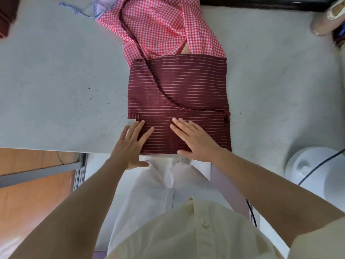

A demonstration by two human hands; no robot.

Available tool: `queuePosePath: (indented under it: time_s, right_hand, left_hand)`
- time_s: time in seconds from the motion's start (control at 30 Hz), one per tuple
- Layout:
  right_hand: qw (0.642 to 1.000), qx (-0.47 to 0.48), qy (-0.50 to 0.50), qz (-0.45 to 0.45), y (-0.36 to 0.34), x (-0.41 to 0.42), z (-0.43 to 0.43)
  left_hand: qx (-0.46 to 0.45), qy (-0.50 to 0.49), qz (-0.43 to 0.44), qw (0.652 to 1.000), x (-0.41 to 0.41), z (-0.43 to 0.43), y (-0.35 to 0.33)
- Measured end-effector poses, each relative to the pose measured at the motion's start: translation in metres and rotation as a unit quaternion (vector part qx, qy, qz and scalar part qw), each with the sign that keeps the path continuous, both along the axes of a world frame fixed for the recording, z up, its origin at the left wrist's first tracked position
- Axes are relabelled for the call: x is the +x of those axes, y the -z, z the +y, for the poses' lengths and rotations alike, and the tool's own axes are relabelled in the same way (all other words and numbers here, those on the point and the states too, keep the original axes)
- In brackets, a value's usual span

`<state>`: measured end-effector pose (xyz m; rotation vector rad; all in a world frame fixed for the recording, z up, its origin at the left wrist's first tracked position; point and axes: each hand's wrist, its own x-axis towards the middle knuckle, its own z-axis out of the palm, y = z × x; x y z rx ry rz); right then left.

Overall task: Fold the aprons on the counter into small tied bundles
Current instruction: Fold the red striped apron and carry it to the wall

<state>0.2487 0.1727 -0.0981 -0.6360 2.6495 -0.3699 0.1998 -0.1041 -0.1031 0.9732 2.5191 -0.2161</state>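
Past cream shirt [196,236], left hand [130,144] and right hand [194,141] lie flat-fingered on striped apron [186,85] partly hiding gingham apron [158,25].

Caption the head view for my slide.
Left hand and right hand flat on the folded maroon striped apron on the counter; red gingham apron behind.
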Motion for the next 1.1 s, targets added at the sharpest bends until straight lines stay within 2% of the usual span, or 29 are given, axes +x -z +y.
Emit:
queuePosePath:
  time_s: [0.07,0.17,0.4,0.5,0.63,0.7,0.83,1.1]
  right_hand:
    - [0.999,0.034,-0.004,-0.032,0.005,0.003,-0.018]
    - [0.995,0.090,0.039,-0.008,0.013,0.014,-0.041]
    - [0.988,0.111,0.099,0.044,0.016,0.044,-0.070]
    - [0.985,0.032,0.167,0.013,0.008,0.046,-0.075]
    - [0.955,-0.123,0.262,-0.069,-0.007,0.040,-0.070]
    - [0.941,-0.162,0.273,-0.115,-0.016,0.038,-0.067]
    - [0.929,-0.158,0.296,-0.157,-0.031,0.033,-0.063]
    - [0.902,-0.165,0.304,-0.259,-0.055,0.003,-0.026]
  left_hand:
    - [-0.029,0.012,-0.001,1.000,0.004,-0.010,0.002]
    - [0.025,0.005,-0.006,1.000,0.007,-0.020,-0.001]
    - [0.102,0.018,-0.062,0.993,0.014,-0.046,-0.011]
    - [0.156,0.039,-0.050,0.986,0.011,-0.059,-0.014]
    - [0.150,0.027,-0.028,0.988,-0.003,-0.075,-0.015]
    - [0.187,0.005,-0.035,0.982,-0.011,-0.069,-0.020]
    - [0.290,-0.038,-0.109,0.950,-0.022,-0.048,-0.023]
    - [0.295,-0.159,-0.118,0.935,-0.041,-0.032,-0.027]
